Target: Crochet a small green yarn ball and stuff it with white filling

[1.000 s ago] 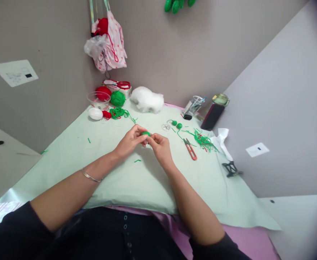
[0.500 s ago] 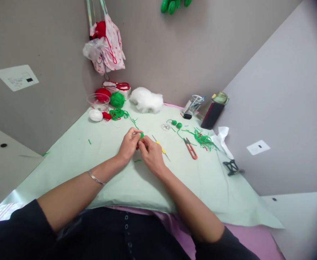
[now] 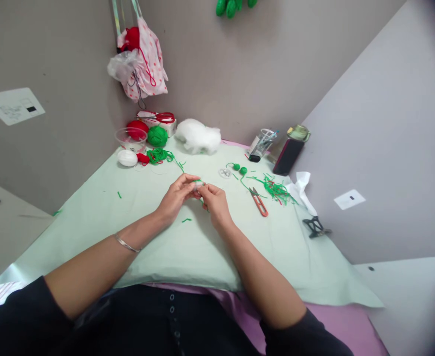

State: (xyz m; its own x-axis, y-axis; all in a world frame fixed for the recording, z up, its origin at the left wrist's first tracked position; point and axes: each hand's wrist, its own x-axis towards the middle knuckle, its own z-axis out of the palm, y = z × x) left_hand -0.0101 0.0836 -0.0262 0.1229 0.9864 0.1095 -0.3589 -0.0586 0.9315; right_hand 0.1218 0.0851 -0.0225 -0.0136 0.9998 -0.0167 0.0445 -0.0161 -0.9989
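Note:
My left hand (image 3: 176,197) and my right hand (image 3: 215,200) meet over the middle of the pale green cloth (image 3: 172,252). Between their fingertips is a small piece (image 3: 198,184), green at its upper edge and whitish below. Both hands pinch it, the left from the left side and the right from the right. A green strand runs from the yarn tangle (image 3: 158,156) to the left fingers. Some green also shows just under the right fingers. The yellow crochet hook is not visible now.
Red-handled snips (image 3: 259,202) lie right of my hands, beside green yarn scraps (image 3: 276,190) and two small green balls (image 3: 243,171). White stuffing (image 3: 198,137), a green yarn ball (image 3: 157,136), a clear tub (image 3: 131,140) and a dark phone (image 3: 288,156) stand farther back.
The piece between my fingers now shows white where only green showed. My right hand has shifted slightly right and turned, and the yellow hook beside it has gone from view.

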